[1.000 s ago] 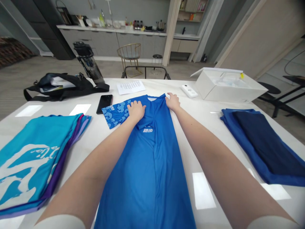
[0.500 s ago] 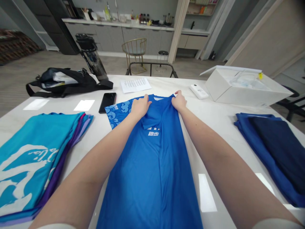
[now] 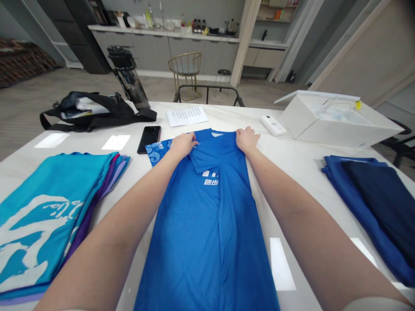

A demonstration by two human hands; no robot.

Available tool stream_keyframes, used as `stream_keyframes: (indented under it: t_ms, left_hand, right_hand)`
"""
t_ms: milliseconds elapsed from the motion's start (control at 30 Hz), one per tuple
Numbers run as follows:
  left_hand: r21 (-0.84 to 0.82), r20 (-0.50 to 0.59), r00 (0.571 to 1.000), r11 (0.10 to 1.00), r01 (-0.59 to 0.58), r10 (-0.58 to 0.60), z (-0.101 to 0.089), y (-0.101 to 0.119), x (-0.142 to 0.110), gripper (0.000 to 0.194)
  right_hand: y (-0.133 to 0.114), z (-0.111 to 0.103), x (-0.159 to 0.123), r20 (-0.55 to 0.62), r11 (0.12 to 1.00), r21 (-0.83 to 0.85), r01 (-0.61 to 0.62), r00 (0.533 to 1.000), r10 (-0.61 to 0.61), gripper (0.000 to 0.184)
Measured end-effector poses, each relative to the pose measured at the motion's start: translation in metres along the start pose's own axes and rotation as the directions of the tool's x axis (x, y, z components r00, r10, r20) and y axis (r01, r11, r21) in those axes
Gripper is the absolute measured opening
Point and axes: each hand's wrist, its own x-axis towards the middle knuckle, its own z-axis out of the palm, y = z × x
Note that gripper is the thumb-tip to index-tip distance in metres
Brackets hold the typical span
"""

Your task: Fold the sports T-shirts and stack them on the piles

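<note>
A blue T-shirt (image 3: pixel 194 224) lies lengthwise on the white table before me, its right side folded over the front and one short sleeve lying across the chest. White printed characters show partly below that sleeve. My left hand (image 3: pixel 183 144) is closed on the shirt near its left shoulder, covering part of the patterned left sleeve; the fingertips are partly hidden. At the folded right shoulder edge, my right hand (image 3: pixel 247 140) pinches the fabric. The collar lies between both hands.
Folded teal and purple shirts (image 3: pixel 48 216) lie at left, folded navy clothing (image 3: pixel 378 203) at right. Beyond are a phone (image 3: pixel 149 139), a black bag (image 3: pixel 97 113), a bottle (image 3: pixel 129 77), a printed sheet (image 3: pixel 187 116), a white device (image 3: pixel 273 125) and an open white box (image 3: pixel 337 125).
My left hand has slid left and slightly down toward the patterned sleeve. My right hand stays at the right shoulder edge. The folded-over sleeve lies flatter and wider.
</note>
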Motion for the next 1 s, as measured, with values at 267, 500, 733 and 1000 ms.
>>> stream_keyframes:
  t_ms: [267, 500, 733, 1000]
  left_hand:
    - [0.112, -0.048, 0.911, 0.909, -0.402, 0.409, 0.012, 0.015, -0.025, 0.038]
    - [0.197, -0.169, 0.98, 0.978, -0.066, 0.1, 0.004, -0.001, -0.026, 0.035]
    - [0.282, -0.17, 0.979, 0.946, 0.161, -0.116, -0.001, -0.034, -0.014, 0.033]
    - [0.282, -0.18, 0.973, 0.94, 0.191, -0.143, -0.004, -0.055, -0.015, 0.046]
  right_hand:
    - [0.011, 0.002, 0.007, 0.052, 0.993, -0.047, -0.104, 0.993, 0.106, 0.053]
    - [-0.047, -0.015, -0.015, -0.143, 0.979, 0.023, 0.202, 0.97, -0.197, 0.04]
    - [-0.128, -0.004, -0.01, 0.08, 0.904, 0.142, 0.404, 0.905, -0.417, 0.037]
    - [-0.152, 0.019, -0.001, 0.137, 0.922, 0.07, 0.38, 0.912, -0.386, 0.038]
